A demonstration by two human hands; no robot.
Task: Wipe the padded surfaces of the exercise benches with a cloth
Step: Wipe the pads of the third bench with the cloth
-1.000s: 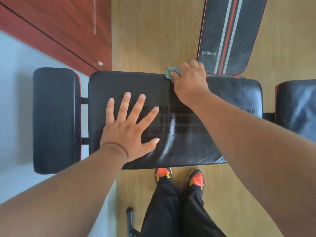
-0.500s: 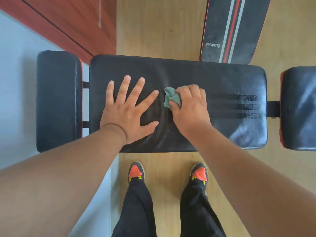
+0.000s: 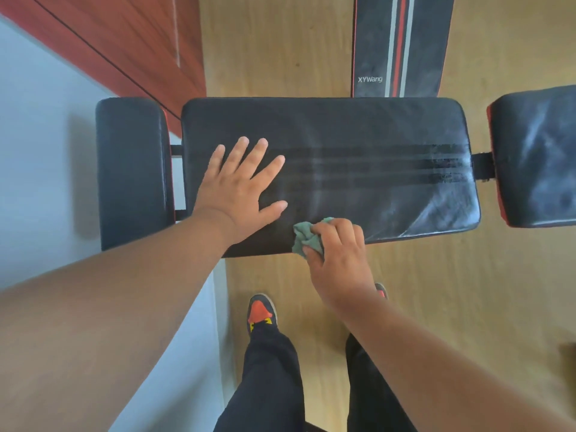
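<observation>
While the left hand (image 3: 240, 185) is lying flat with its fingers straight and spread on the left part of the large black pad (image 3: 358, 169), the right hand (image 3: 338, 254) is gripping a crumpled green cloth (image 3: 305, 236) with curled fingers at the pad's near edge, just below the centre of the frame. The cloth is bunching out to the left of the knuckles and is touching the padded surface right at its lower border, while the heel of that hand is hanging past the edge over the wooden floor (image 3: 280, 48). Three dark stripes are running across the pad from its middle toward its right end, where the surface is catching a pale sheen.

A smaller black pad (image 3: 131, 173) is sitting just beside the large one at the left of the frame, apart from it by a narrow gap, and another black pad with a red edge (image 3: 536, 157) is showing at the right edge. A striped pad marked XYWang (image 3: 399, 48) is reaching up to the top of the frame behind the large pad. Red-brown wood panelling (image 3: 131, 42) is filling the upper left, above a pale grey surface (image 3: 37, 151). At the bottom centre, black trousers (image 3: 268, 385) and a shoe with an orange toe (image 3: 260, 311) are standing on the floor.
</observation>
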